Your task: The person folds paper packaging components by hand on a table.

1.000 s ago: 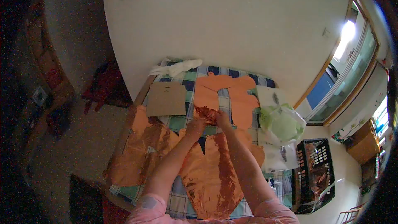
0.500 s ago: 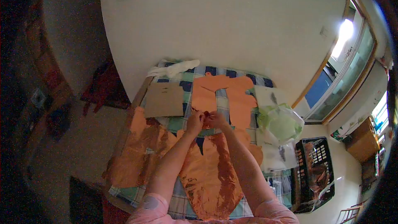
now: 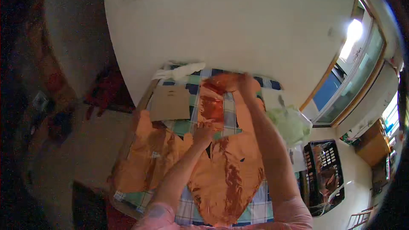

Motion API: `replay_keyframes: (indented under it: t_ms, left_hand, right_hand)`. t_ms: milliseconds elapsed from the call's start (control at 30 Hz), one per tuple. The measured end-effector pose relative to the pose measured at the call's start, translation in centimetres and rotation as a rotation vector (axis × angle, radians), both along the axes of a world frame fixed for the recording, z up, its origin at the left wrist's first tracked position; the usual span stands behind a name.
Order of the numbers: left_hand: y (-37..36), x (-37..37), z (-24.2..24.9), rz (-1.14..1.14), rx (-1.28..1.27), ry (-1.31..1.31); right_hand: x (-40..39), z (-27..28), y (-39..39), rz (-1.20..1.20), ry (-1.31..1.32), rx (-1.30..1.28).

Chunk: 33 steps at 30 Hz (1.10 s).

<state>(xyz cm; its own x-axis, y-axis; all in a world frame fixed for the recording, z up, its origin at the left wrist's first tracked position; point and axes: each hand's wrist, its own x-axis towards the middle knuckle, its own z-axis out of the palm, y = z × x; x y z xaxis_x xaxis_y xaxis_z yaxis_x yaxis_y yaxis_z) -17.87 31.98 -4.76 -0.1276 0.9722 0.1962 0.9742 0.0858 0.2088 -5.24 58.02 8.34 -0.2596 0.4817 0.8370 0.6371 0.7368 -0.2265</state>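
Shiny copper-orange foil strip [image 3: 211,106]: stretched between your hands, long axis running away from you over the checked-cloth counter [image 3: 260,206]. Right hand [image 3: 243,83] pinches the far end, blurred, so grip uncertain; left hand [image 3: 203,135] pins the near end, closer to you. Brown cardboard sheet [image 3: 170,103] lies left.

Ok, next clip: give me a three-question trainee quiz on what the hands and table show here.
1. True or false: the left hand and right hand each grip an end of the shiny foil strip.
2. What lies left of the strip on the checked tablecloth? A) cardboard piece B) a book C) a plate
3. Fill in: beside the table, on the floor, stands a black ___.

Key: 1 true; 2 A; 3 basket.
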Motion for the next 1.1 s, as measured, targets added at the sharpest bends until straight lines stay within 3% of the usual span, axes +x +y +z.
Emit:
replay_keyframes:
  t_ms: [33,133,200,300,400,433,533,567,633,700,767,800,833,867,900,967,1000,1033,1100]
  left_hand:
    - [0.4,-0.2,-1.1,0.012,0.147,0.026]
    - [0.0,-0.3,0.5,-0.012,0.218,0.104]
    - [0.2,-0.2,0.7,-0.003,0.195,0.117]
    - [0.7,-0.1,0.4,-0.004,0.174,0.083]
    - [1.2,-0.3,-0.6,-0.015,0.253,0.085]
    - [1.7,-0.5,-1.5,-0.018,0.296,0.097]
    - [2.8,-0.8,-3.7,-0.041,0.423,0.087]
    - [3.0,-0.8,-4.0,-0.045,0.282,0.083]
    - [3.1,-0.7,-3.0,-0.054,0.003,0.079]
    - [3.0,-0.8,-4.1,-0.036,0.055,0.047]
    - [2.4,0.1,-1.8,-0.021,0.058,-0.019]
    - [0.0,1.1,3.7,-0.012,0.031,-0.071]
    - [-0.9,1.6,7.7,-0.002,0.0,-0.12]
    - [0.1,1.7,9.1,-0.15,0.192,-0.288]
    - [1.1,1.8,10.2,-0.297,0.379,-0.459]
    - [-1.7,4.3,18.6,-0.538,0.44,-0.924]
    - [-3.1,5.2,22.3,-0.602,0.42,-1.01]
    - [-3.6,5.5,24.7,-0.666,0.399,-1.096]
    - [-1.9,4.4,26.1,-0.709,0.523,-1.005]
  right_hand:
    - [0.6,0.8,2.7,-0.17,-0.163,0.213]
    - [2.0,15.3,-5.6,0.252,0.546,-0.401]
    - [2.8,18.3,-6.7,0.456,0.689,-0.171]
    - [3.7,22.8,-9.9,0.626,0.824,-0.028]
    - [5.9,24.8,-10.5,0.431,0.644,0.084]
    - [6.1,25.9,-12.3,0.556,0.731,0.08]
    - [8.6,29.3,-15.3,0.349,0.763,0.243]
    - [10.4,29.6,-12.6,0.364,0.806,0.332]
    - [12.4,31.2,-15.1,0.319,0.711,0.252]
    - [14.6,31.9,-16.1,0.312,0.471,0.161]
    - [15.6,30.8,-17.2,0.28,0.252,0.104]
    - [15.9,30.3,-18.3,0.262,0.144,0.074]
    - [16.0,29.9,-20.1,0.082,0.029,0.176]
    - [15.6,29.6,-22.3,-0.097,-0.085,0.269]
    - [14.9,30.0,-25.2,-0.085,-0.148,0.276]
    - [14.9,29.6,-26.0,-0.036,-0.19,0.303]
    - [14.7,29.5,-26.1,-0.011,-0.211,0.315]
    - [14.4,29.6,-26.5,0.131,-0.138,0.135]
    - [14.2,29.9,-27.6,0.402,0.015,-0.223]
